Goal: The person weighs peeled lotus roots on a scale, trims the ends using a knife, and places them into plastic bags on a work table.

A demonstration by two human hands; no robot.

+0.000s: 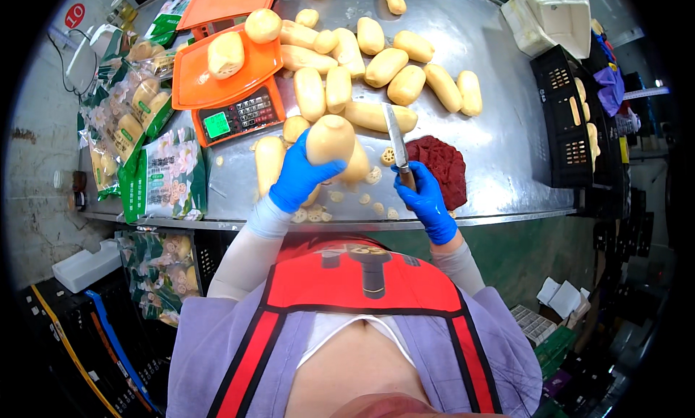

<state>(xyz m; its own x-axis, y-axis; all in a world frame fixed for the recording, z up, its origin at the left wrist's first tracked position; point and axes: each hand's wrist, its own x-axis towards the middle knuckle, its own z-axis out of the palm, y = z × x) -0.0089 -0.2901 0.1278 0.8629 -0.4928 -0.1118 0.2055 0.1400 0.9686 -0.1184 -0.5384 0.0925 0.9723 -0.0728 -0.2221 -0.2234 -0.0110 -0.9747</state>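
Observation:
My left hand (304, 173), in a blue glove, is closed round a pale, peeled lotus root (331, 139) held above the metal table. In my right hand (426, 197), also gloved in blue, is the wooden handle of a knife (396, 134), its blade pointing away from me. Just right of the blade sits a mound of dark red paste (439, 164). Beneath and between my hands lie a cut root end with holes (388, 156) and several thin slices (316, 214). More lotus roots (386, 67) are spread over the far side of the table.
An orange digital scale (235, 85) at the left bears a lotus root piece (226, 56), with another at its edge. Printed bags (174, 172) of roots crowd the left side. A black crate (563, 117) and white foam boxes (557, 16) stand at the right.

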